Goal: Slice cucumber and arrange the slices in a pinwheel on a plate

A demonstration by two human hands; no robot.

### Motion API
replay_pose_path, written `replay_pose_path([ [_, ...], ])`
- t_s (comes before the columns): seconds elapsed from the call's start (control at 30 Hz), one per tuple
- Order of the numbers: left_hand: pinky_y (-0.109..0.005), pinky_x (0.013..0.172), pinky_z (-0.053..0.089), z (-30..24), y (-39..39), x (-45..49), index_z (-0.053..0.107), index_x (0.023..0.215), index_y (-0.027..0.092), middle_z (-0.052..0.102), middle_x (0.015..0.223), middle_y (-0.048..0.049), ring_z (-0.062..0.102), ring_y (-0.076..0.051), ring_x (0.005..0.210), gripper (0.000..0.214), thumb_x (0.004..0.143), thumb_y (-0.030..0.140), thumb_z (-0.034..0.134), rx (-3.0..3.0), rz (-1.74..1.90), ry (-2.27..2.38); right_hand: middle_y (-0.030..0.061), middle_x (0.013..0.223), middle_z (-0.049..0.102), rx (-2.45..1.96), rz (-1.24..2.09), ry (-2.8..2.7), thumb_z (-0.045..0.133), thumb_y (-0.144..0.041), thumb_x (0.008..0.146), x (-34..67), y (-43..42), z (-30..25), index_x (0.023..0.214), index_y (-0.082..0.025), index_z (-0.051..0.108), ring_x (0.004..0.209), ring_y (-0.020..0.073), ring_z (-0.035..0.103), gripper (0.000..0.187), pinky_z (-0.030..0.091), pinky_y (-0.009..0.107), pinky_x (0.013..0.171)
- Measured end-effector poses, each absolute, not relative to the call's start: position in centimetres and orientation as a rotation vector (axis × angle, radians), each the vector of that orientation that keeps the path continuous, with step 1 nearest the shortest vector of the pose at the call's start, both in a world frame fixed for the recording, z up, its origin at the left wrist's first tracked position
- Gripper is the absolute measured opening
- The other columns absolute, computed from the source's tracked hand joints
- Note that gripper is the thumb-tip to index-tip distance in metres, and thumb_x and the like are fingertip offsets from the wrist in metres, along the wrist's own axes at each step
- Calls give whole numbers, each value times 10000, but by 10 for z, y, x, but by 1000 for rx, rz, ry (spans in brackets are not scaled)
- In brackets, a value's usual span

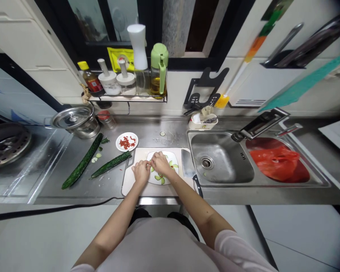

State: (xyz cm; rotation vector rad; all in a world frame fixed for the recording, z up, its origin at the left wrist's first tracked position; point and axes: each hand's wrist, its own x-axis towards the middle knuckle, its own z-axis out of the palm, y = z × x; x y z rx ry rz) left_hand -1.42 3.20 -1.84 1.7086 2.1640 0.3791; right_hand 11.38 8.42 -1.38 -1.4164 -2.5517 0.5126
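My left hand (142, 171) is at the left edge of a white plate (172, 180), its fingertips pinched together close to my right hand (160, 164). The right hand is over the plate's upper left part, its fingers also drawn together. Whatever is between the fingertips is too small and covered to make out. Green cucumber slices (159, 178) lie on the plate in flower-like groups, with small red bits at some centres. Under the plate is a pale cutting board (130, 184). A cleaver (188, 163) with a black handle rests along the board's right side.
Left of the board lie a cut cucumber (111, 165) and a whole-looking one (83, 162). Behind them are a small white dish (127, 135) of red pieces and a lidded steel pot (85, 126). To the right is a double sink (221, 177) with a red plastic bag (277, 162).
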Motion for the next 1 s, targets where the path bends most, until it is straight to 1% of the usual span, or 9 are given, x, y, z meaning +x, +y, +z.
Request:
replay_pose_path([
  [0.23, -355, 816, 305, -16, 32, -16, 673, 976, 245, 664, 957, -55, 545, -250, 976, 184, 882, 278, 518, 1677, 426, 2173, 99, 1060, 548, -1483, 493, -2467, 494, -242, 894, 120, 78, -15, 884, -158, 661, 1000, 232, 395, 187, 333, 336, 834],
  [0.4, -350, 815, 309, -15, 33, -16, 672, 975, 241, 663, 940, -60, 552, -245, 958, 186, 879, 312, 529, 1648, 436, 2169, 107, 1073, 550, -1474, 489, -2471, 479, -250, 902, 119, 72, -18, 882, -151, 663, 990, 232, 396, 210, 315, 354, 872],
  [0.6, -350, 814, 309, -16, 35, -15, 668, 954, 245, 658, 933, -49, 552, -243, 951, 163, 862, 335, 568, 1652, 404, 2168, 102, 1071, 554, -1487, 475, -2463, 481, -250, 898, 117, 71, -19, 877, -154, 668, 988, 232, 401, 211, 316, 351, 859],
  [0.8, -349, 817, 307, -15, 35, -14, 667, 966, 245, 660, 948, -53, 550, -243, 965, 167, 866, 331, 565, 1652, 404, 2166, 89, 1065, 549, -1477, 511, -2471, 514, -262, 886, 118, 70, -18, 872, -163, 669, 1007, 228, 395, 185, 307, 351, 879],
  [1.0, -353, 821, 311, -15, 35, -15, 673, 961, 241, 661, 944, -61, 553, -252, 966, 175, 863, 342, 568, 1654, 417, 2161, 86, 1072, 545, -1478, 517, -2457, 498, -256, 898, 121, 71, -19, 876, -169, 672, 1009, 226, 391, 196, 299, 357, 901],
])
